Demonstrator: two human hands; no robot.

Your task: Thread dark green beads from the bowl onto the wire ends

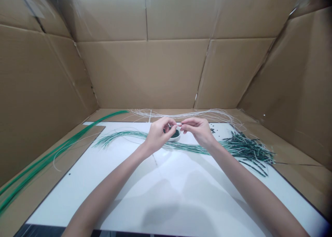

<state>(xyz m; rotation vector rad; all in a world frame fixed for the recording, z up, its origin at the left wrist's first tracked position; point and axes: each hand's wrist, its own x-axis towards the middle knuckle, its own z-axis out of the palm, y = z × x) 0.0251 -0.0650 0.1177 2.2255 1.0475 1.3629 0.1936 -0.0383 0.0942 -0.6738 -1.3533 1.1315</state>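
Observation:
Near the middle of the white board (160,181), my left hand (161,132) is closed in a pinch beside a small white bowl (175,138) of dark green beads. Just to its right, my right hand (197,129) also pinches, its fingertips almost meeting those of the left. What lies between the fingertips is thin and too small to name. Behind and under the wrists runs a bundle of thin green wires (186,147). Its right end fans out into dark beaded tips (249,149).
Long green strands (64,143) lie along the left side. Looped white wires (181,115) stretch across the back edge. Cardboard walls (176,71) rise at the back and both sides. A few loose beads (212,130) lie right of the bowl.

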